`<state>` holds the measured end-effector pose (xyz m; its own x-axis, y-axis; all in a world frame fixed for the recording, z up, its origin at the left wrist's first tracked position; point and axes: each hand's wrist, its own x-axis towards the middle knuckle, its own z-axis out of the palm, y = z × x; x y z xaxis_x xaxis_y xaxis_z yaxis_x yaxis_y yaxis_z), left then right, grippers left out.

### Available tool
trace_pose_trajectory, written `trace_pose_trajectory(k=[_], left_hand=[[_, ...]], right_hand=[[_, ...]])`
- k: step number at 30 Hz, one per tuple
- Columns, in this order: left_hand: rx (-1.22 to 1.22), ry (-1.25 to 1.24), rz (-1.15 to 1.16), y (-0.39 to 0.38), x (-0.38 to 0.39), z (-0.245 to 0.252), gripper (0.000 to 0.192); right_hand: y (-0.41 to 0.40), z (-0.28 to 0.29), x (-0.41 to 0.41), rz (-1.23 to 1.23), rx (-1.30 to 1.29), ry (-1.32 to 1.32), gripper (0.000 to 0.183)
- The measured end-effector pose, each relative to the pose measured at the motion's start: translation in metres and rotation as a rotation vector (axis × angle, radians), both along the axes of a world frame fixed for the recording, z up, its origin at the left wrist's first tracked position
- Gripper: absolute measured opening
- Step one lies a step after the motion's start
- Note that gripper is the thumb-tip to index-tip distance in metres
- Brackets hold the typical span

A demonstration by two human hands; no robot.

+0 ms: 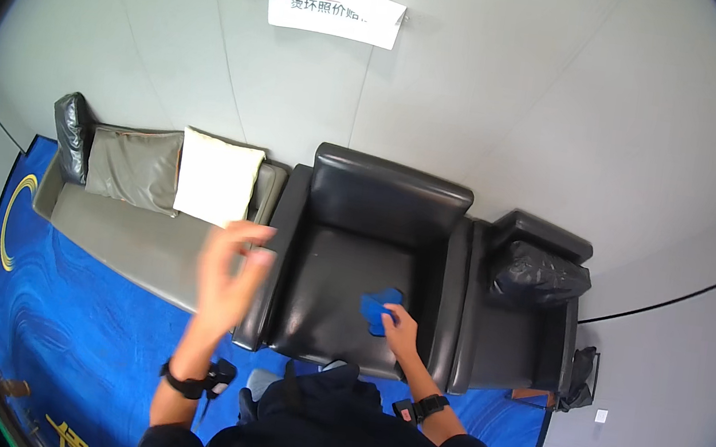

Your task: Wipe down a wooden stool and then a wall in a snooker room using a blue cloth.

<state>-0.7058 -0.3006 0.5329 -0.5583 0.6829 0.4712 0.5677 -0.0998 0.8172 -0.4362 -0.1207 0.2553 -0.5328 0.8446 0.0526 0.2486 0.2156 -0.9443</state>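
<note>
My right hand (401, 331) pinches a small blue cloth (377, 306) over the seat of a black leather armchair (331, 280). Part of the cloth is behind my fingertips, and I cannot tell whether it rests on the seat. My left hand (229, 278) is raised in front of the chair's left armrest (285, 241), blurred. Its thumb and fingers are apart with nothing between them.
To the left stands a grey-green sofa (122, 235) with a pale cushion (216, 176), a grey cushion (135, 167) and a black cushion (72, 135). Another black armchair (503, 348) adjoins on the right, bearing a black cushion (539, 272). A paper sign (332, 26) hangs on the wall; blue carpet (86, 304) covers the floor.
</note>
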Motion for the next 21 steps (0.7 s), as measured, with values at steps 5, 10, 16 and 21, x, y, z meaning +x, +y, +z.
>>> trace_pose_trajectory(k=[5,10,16,21], left_hand=[[-0.495,-0.241,-0.371,0.049,0.009,-0.176,0.072],[-0.407,-0.921,-0.131,0.108,-0.008,-0.211,0.044],[-0.307,-1.369,-0.076,0.158,-0.081,-0.3,0.048],[-1.141,0.049,0.54,0.106,-0.143,-0.451,0.064]], right_hand=[[0.008,0.093,-0.103,0.405,-0.125,0.089,0.022],[0.037,0.062,-0.173,0.252,0.105,0.083,0.032],[0.083,-0.031,-0.224,0.053,-0.144,0.001,0.038],[0.186,-0.038,-0.297,-0.473,0.307,0.17,0.033]])
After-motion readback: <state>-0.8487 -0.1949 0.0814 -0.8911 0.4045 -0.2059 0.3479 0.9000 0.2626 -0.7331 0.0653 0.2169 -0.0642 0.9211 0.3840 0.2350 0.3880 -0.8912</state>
